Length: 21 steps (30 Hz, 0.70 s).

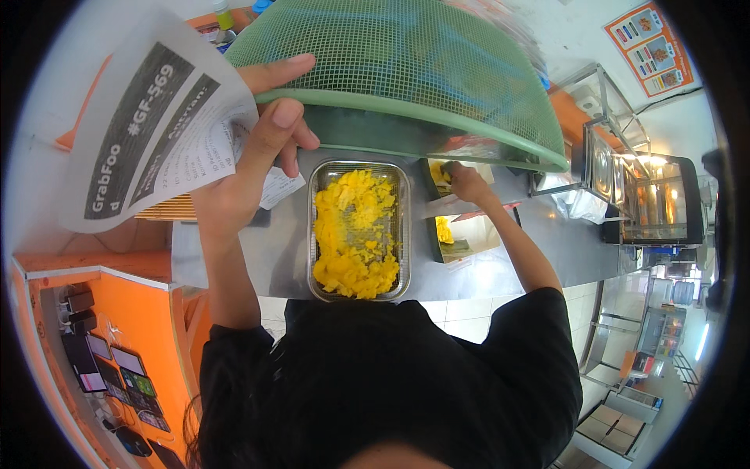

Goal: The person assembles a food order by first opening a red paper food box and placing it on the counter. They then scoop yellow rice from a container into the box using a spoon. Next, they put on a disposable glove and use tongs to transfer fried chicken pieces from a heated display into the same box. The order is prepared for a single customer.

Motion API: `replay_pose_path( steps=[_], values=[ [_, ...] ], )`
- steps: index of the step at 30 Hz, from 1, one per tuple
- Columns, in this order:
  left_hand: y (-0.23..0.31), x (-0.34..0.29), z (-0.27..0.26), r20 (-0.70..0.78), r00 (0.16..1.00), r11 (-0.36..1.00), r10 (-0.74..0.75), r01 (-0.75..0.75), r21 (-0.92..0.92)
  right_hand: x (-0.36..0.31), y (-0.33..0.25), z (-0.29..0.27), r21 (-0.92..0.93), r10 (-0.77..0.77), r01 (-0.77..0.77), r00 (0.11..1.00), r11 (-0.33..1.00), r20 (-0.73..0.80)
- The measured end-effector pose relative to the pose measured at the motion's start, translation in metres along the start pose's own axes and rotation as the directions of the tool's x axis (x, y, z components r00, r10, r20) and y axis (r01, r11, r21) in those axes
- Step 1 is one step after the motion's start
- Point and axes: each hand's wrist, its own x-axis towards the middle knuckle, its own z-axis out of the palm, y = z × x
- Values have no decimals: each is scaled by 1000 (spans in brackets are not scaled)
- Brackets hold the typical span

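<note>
Two white-lined boxes (483,231) and a rectangular metal tray (405,234) held yellow food (353,234) — left hand (250,152) pinched a green mesh cover (422,59); right hand's (471,186) fingers were unclear.

Two hands (254,152), one mesh cover (391,55), one tray (405,227), two boxes (480,230)

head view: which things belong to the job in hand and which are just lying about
Likely part of it:
green mesh cover, left hand at its rim
white paper slip against that hand
metal tray of yellow food
two open boxes, right hand at the farther one

Likely lying about:
phones
small bottle
plastic bag
</note>
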Motion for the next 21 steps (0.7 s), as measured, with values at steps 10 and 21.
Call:
replay_pose_path(
  steps=[10,21],
  values=[
    [-1,4,2,-4,1000,999,7,-7,54,11,5,8,-36,142,-140,989,989,44],
    [0,2,1,-3,1000,1000,-20,20,-15,20,-2,34,55,58,-60,997,997,42]
  ],
)
